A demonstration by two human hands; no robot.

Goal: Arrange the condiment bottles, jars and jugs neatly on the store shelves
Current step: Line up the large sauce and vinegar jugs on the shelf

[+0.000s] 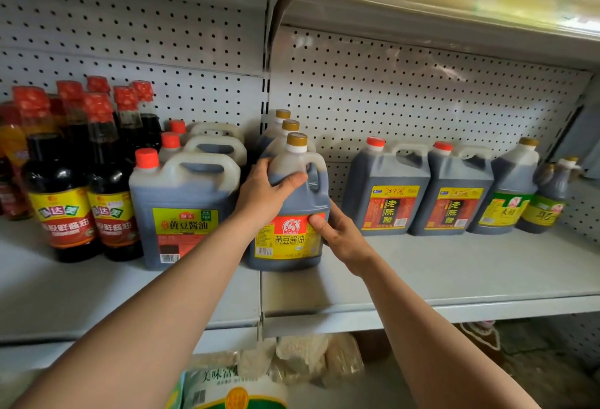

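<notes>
Mid-frame, the left hand point(264, 189) and right hand point(337, 233) both grasped the front soy jug point(289, 214); the shelf point(454, 272) looked mostly ordered, with a gap at its right still open.

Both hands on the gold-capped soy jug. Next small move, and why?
Probably nudge the gold-capped soy jug back: it stands ahead of the two matching jugs behind it. Left hand grips its shoulder, right hand its label side.
</notes>
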